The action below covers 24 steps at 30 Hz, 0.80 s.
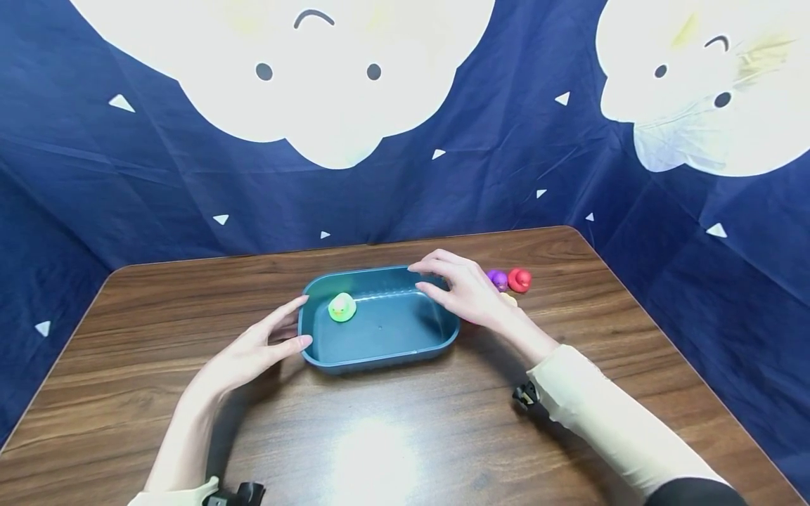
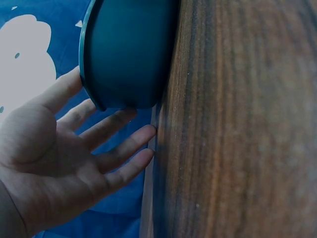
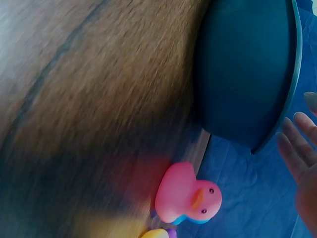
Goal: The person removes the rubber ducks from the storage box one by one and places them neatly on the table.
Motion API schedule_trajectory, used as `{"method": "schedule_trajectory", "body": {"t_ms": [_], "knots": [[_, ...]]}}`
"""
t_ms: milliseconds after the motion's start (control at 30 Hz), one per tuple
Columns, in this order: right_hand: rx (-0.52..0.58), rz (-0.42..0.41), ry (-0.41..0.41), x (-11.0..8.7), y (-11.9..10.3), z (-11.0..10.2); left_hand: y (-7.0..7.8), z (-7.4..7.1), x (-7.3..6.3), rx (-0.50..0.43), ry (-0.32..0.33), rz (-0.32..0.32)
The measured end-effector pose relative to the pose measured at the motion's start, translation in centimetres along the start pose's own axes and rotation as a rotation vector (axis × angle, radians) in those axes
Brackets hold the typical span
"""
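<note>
A teal plastic basin (image 1: 380,362) sits on the wooden table. Inside it, toward the left end, is a small green duck toy (image 1: 342,309) with a pale head. My left hand (image 1: 259,344) spans the basin's left end with thumb and fingers spread; in the left wrist view the thumb lies at the rim (image 2: 84,49) and the other fingers reach along the outer wall. Over the basin's right end hovers my right hand (image 1: 465,289), its fingers loosely bent and nothing between them. In the right wrist view its fingertips are beside the basin's rim (image 3: 296,64).
Right of the basin, partly behind my right hand, are a purple duck (image 1: 498,280), a red duck (image 1: 519,280) and a yellow toy (image 1: 508,299). A pink duck (image 3: 185,193) shows in the right wrist view. Blue cloth (image 1: 392,204) with white clouds hangs behind the table.
</note>
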State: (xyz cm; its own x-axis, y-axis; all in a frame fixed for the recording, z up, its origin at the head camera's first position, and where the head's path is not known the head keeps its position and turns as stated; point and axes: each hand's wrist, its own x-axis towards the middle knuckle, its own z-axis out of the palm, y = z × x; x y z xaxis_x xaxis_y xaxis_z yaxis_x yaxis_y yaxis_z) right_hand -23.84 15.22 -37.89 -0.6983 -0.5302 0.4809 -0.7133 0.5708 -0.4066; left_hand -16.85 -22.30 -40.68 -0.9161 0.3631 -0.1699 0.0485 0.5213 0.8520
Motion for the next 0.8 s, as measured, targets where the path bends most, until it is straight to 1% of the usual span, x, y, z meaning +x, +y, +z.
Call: {"method": "schedule_trajectory", "body": {"t_ms": [300, 567, 800], "knots": [[0.018, -0.042, 0.004, 0.7, -0.8, 1.1, 0.1, 0.1, 0.0, 0.006, 0.004, 0.017], [0.021, -0.061, -0.049, 1.6, -1.5, 2.2, 0.0, 0.1, 0.0, 0.008, 0.009, 0.01], [0.016, -0.082, -0.064, 2.3, -2.1, 2.8, 0.1, 0.1, 0.1, 0.009, 0.01, 0.01]]}}
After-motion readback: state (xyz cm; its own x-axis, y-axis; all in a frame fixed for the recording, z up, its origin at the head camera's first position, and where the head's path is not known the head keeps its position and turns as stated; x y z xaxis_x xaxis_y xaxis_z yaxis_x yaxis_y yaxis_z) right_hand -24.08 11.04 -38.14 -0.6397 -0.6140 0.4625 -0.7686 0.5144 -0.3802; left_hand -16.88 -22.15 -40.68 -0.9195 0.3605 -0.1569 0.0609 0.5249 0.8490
